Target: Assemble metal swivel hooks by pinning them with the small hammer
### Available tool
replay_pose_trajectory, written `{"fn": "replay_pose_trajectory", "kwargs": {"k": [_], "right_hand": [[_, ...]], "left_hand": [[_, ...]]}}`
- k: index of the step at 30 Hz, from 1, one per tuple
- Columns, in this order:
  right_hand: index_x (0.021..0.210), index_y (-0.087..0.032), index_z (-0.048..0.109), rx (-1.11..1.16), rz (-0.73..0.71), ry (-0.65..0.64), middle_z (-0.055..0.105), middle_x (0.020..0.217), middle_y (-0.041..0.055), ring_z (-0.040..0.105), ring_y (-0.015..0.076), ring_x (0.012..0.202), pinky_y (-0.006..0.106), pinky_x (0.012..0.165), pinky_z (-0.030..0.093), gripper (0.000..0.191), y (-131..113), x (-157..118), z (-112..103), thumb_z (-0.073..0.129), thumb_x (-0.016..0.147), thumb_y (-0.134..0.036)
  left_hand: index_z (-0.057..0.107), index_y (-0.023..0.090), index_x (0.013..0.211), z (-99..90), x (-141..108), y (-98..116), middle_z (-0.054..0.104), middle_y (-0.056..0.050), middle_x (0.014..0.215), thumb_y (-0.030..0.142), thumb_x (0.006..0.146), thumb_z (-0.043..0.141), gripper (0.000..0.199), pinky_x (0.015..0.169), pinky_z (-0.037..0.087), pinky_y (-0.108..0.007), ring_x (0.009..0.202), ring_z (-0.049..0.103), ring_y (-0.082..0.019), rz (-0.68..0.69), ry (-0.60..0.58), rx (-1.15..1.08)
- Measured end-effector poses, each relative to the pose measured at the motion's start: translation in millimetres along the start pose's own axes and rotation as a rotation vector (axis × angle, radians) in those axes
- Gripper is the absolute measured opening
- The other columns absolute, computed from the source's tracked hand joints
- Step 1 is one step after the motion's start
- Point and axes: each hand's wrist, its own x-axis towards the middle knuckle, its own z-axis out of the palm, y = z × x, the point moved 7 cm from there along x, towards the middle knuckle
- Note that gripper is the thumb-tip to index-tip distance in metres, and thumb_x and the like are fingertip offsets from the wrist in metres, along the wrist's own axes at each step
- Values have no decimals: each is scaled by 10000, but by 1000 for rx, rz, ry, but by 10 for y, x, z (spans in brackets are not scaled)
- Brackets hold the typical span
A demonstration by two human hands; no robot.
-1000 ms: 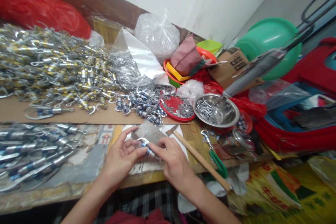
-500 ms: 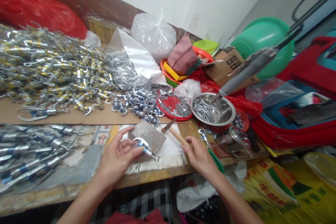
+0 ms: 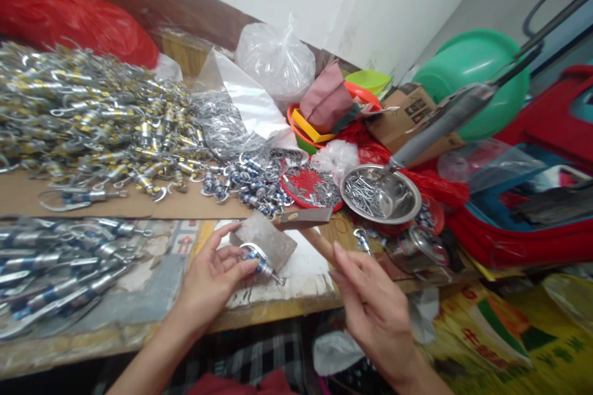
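Note:
My left hand point(image 3: 222, 274) pinches a small metal hook fitting point(image 3: 260, 259) with a blue band, holding it against the near side of a grey metal block point(image 3: 265, 237). My right hand point(image 3: 370, 302) grips the wooden handle of a hammer point(image 3: 306, 217), whose dark head is raised above the block's right edge. The block rests on a white sheet point(image 3: 310, 257) at the front of the workbench. Beyond the block lies a heap of similar blue-banded fittings point(image 3: 259, 182).
A large pile of yellow-banded fittings point(image 3: 92, 117) covers the left rear, with larger blue-banded ones point(image 3: 60, 265) in front. Right of centre are a red tray point(image 3: 301, 180) of small metal pieces and a steel bowl point(image 3: 403, 197) of pins. A grey bar point(image 3: 440, 123) slants over the bowl.
My right hand has lifted the hammer off the sheet and swung its head up beside the block. My left hand keeps its hold on the fitting, and the view has shifted slightly.

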Motion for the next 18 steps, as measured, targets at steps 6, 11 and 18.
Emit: {"fn": "replay_pose_trajectory", "kwargs": {"k": [6, 11, 18], "right_hand": [[1297, -263, 401, -165, 34, -314, 618, 847, 55, 603, 167, 685, 267, 590, 501, 522, 63, -88, 318, 387, 814, -63], [1333, -292, 323, -123, 48, -165, 613, 904, 52, 602, 164, 735, 265, 627, 495, 571, 62, -162, 244, 397, 819, -54], [1268, -284, 427, 2, 221, -80, 614, 970, 43, 600, 155, 855, 244, 723, 491, 464, 468, -213, 190, 461, 836, -119]], "left_hand": [[407, 215, 1162, -11, 16, -14, 596, 51, 656, 221, 488, 772, 766, 638, 516, -295, 650, 630, -159, 10, -5, -3], [404, 217, 1168, -21, 24, -31, 601, 49, 663, 222, 508, 771, 754, 635, 512, -264, 649, 626, -141, 12, -10, 2], [513, 152, 1065, -14, -15, -28, 635, 0, 732, 236, 552, 752, 573, 661, 515, -252, 678, 628, -140, -26, -31, 60]]}}
